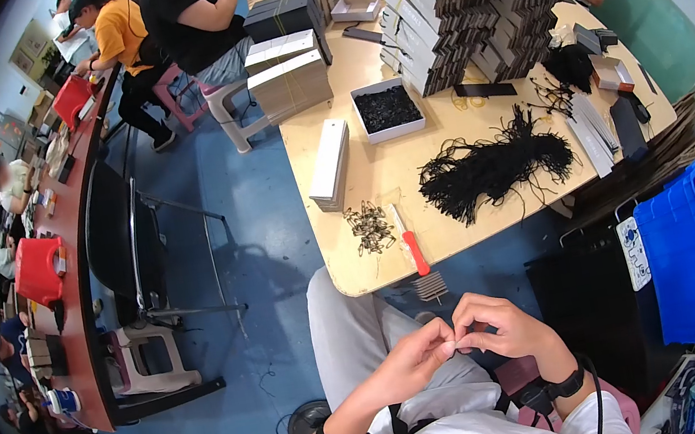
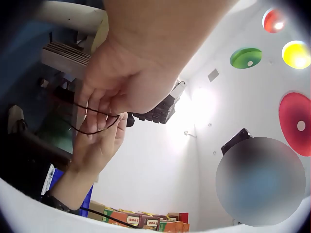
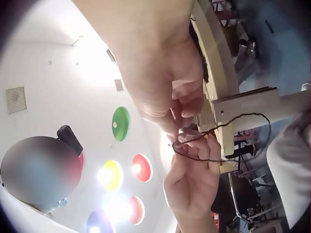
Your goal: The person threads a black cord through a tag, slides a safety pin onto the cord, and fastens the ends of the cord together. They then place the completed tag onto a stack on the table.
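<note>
Close together above the lap, my left hand (image 1: 415,359) and right hand (image 1: 506,330) meet at the fingertips. Between them they pinch a thin black cord (image 3: 269,127), which hangs in a loop in the right wrist view. The left wrist view shows the same cord crossing in front of the right hand's fingers. What sits right at the pinch is mostly hidden by the thumbs and fingers. Ahead on the table (image 1: 332,260) lie a heap of small safety pins (image 1: 372,228), a red-handled tool (image 1: 412,248) and a bundle of black cords (image 1: 494,166).
A white box (image 1: 393,130) of black pieces and a long white box (image 1: 328,165) stand on the table. Behind them rise tall stacks of grey cards (image 1: 459,4). A blue bin (image 1: 694,253) is at the right, a black chair (image 1: 113,240) at the left. Other people sit farther back.
</note>
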A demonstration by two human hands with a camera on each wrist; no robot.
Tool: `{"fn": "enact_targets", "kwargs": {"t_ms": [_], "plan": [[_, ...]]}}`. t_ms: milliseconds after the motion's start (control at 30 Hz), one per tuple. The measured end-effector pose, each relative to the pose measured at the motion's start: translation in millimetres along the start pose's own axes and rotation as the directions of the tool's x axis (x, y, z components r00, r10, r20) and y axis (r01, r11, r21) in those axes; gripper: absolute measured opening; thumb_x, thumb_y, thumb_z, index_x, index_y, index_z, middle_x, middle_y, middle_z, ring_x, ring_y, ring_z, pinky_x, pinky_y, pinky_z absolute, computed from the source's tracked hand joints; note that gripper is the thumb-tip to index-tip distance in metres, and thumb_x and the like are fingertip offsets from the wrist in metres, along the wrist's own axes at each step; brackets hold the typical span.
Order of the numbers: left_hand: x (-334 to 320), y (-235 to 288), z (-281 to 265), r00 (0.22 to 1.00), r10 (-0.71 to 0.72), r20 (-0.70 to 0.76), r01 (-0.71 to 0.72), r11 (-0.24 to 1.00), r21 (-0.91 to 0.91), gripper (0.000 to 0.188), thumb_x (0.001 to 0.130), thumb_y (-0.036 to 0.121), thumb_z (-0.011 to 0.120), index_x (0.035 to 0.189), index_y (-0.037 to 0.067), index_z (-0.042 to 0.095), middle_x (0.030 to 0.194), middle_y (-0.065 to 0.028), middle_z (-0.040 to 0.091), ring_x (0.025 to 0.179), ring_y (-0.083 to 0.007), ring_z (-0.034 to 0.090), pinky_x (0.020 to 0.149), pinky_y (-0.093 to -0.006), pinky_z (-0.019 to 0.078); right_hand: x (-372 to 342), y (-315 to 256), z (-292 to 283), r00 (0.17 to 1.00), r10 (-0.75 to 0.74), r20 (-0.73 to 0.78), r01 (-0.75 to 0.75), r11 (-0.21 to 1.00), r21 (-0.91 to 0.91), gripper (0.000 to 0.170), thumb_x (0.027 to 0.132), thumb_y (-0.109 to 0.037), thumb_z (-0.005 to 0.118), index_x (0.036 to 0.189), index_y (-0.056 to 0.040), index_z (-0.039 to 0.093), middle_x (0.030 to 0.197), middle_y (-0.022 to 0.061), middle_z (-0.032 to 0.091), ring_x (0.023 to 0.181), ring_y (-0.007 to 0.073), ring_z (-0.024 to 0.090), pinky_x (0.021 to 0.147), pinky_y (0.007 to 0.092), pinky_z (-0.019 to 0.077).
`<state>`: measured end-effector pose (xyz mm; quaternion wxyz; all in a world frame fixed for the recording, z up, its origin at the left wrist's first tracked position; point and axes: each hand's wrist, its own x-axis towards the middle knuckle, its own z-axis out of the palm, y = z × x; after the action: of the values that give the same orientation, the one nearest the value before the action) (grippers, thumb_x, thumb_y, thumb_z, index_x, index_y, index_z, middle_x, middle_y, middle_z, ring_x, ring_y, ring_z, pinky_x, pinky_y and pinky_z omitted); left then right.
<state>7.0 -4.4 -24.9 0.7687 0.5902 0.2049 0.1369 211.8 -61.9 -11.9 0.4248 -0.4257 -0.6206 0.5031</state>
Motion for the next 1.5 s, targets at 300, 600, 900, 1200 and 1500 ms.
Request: {"fn": "enact_targets", "kwargs": {"t_ms": [300, 600, 900, 1200, 1500], "plan": [[-2, -2, 13, 0.994, -0.093, -0.059, 0.068, 0.941, -0.330, 0.017, 0.102, 0.022, 0.047, 0.103, 0.005, 0.048, 0.079, 0.0031, 0.047, 0.060, -0.0032, 0.037, 0.055, -0.0199, 0.0346, -13, 11, 11, 0.990, 0.051, -0.130, -0.042, 0.996, 0.074, 0.009, 0.087, -0.005, 0.066, 0.091, -0.0023, 0.058, 0.094, 0.0046, 0.052, 0.079, 0.0093, 0.051, 0.064, 0.0223, 0.0442], [-1, -13, 8, 0.937, -0.051, -0.347, 0.018, 0.995, -0.097, 0.019, 0.100, 0.022, 0.052, 0.095, 0.004, 0.058, 0.072, 0.0079, 0.044, 0.061, 0.0001, 0.035, 0.051, -0.0170, 0.0263, -17, 27, 21, 0.925, 0.174, -0.338, -0.051, 0.938, 0.342, 0.008, 0.087, -0.003, 0.064, 0.091, -0.0018, 0.056, 0.092, 0.0032, 0.053, 0.081, 0.0087, 0.053, 0.068, 0.0207, 0.0450], [4, -7, 18, 0.861, -0.109, -0.497, -0.034, 0.962, -0.271, 0.017, 0.089, 0.012, 0.068, 0.102, 0.001, 0.070, 0.065, 0.0080, 0.045, 0.057, -0.0012, 0.032, 0.049, -0.0197, 0.0241, -15, 26, 27, 0.929, 0.191, -0.318, -0.142, 0.975, 0.170, 0.009, 0.088, -0.006, 0.064, 0.091, -0.0010, 0.058, 0.087, 0.0003, 0.053, 0.078, 0.0061, 0.053, 0.066, 0.0199, 0.0447], [6, -13, 19, 0.900, -0.041, -0.434, -0.013, 0.993, -0.120, 0.012, 0.085, 0.008, 0.071, 0.094, 0.001, 0.070, 0.067, 0.0078, 0.048, 0.059, -0.0006, 0.037, 0.052, -0.0181, 0.0285, -14, 15, 18, 0.916, 0.352, -0.189, -0.243, 0.867, 0.435, 0.009, 0.093, -0.007, 0.059, 0.098, -0.0029, 0.054, 0.088, 0.0018, 0.054, 0.070, 0.0048, 0.049, 0.057, 0.0186, 0.0406], [3, -24, 9, 0.965, -0.177, -0.196, 0.033, 0.817, -0.575, 0.019, 0.088, 0.012, 0.067, 0.102, 0.001, 0.061, 0.077, 0.0063, 0.049, 0.056, 0.0008, 0.034, 0.048, -0.0180, 0.0228, -12, 17, 31, 0.932, 0.322, -0.166, -0.185, 0.817, 0.546, 0.012, 0.095, -0.011, 0.059, 0.099, -0.0037, 0.051, 0.081, -0.0015, 0.056, 0.071, 0.0041, 0.053, 0.062, 0.0200, 0.0446]]}}
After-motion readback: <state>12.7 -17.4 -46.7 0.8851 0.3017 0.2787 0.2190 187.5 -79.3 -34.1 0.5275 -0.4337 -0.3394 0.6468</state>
